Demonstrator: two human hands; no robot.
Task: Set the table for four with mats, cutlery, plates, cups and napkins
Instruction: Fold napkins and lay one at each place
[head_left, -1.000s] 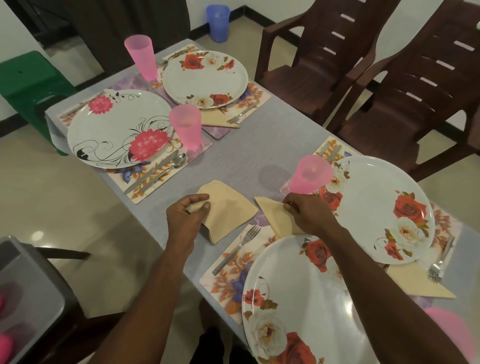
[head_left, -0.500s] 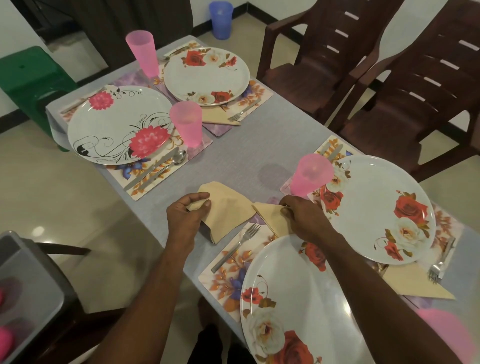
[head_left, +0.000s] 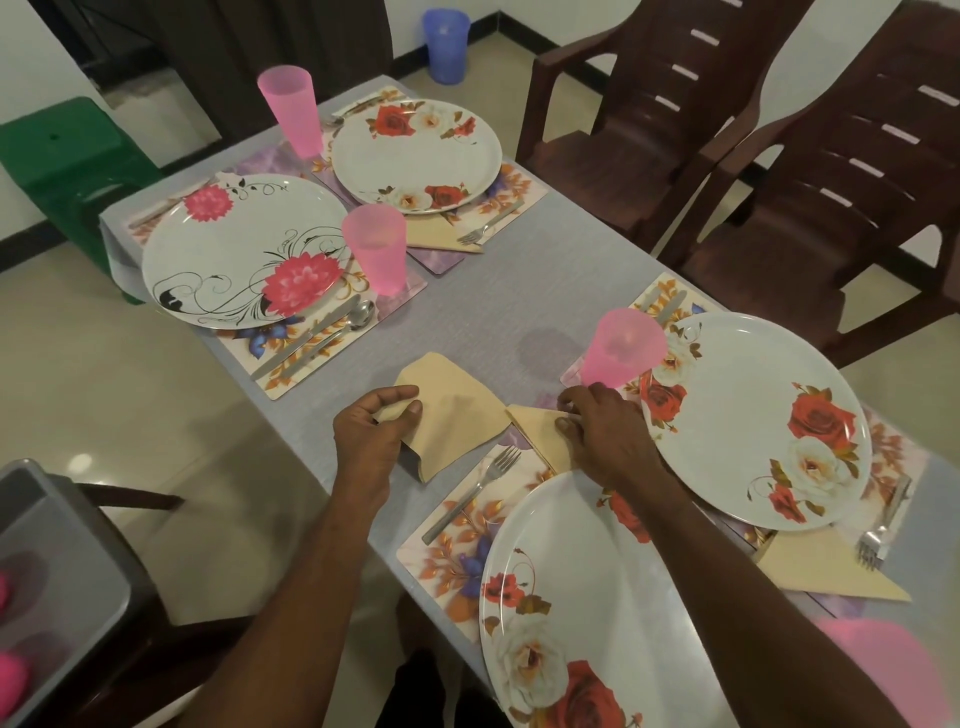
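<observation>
Grey table (head_left: 483, 312) | left hand (head_left: 371, 436) grip pinches loose napkin (head_left: 452, 415) | right hand (head_left: 605, 431) grip pinches folded napkin (head_left: 540, 431)

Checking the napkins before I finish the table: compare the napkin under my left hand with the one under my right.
The left napkin lies loosely folded on the bare table, pinched at its corner by the left hand. The right napkin is a neater, narrower triangle, resting on the near placemat above the fork, partly under the right hand. Both are pale yellow.
</observation>
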